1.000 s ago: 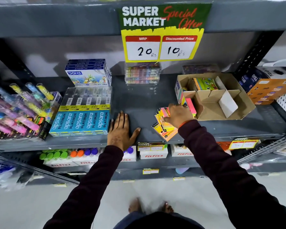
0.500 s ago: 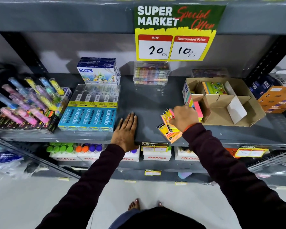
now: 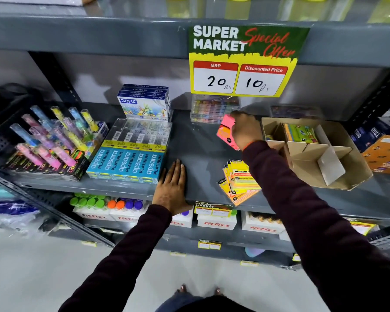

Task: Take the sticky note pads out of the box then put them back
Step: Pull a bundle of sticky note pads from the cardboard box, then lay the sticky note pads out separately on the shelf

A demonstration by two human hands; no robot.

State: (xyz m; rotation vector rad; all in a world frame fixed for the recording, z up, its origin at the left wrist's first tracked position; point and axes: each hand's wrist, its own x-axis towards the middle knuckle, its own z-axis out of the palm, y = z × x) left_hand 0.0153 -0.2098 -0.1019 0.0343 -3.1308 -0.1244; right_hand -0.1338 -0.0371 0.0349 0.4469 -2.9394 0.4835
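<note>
A person's right hand (image 3: pixel 245 129) grips a pink sticky note pad (image 3: pixel 226 131) above the grey metal shelf (image 3: pixel 196 145), just left of the open brown cardboard box (image 3: pixel 338 154) with dividers, which holds more pads at its far end. A fanned pile of yellow and orange sticky note pads (image 3: pixel 240 182) lies near the shelf's front edge. The left hand (image 3: pixel 172 190) rests open, palm flat on the shelf, beside blue pencil packs (image 3: pixel 126 164).

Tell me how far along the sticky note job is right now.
Partly done. A fanned pile of sticky note pads already lies on the shelf. The right hand holds a pink pad beside the cardboard box. At least one green pad remains inside. The left hand rests flat.
</note>
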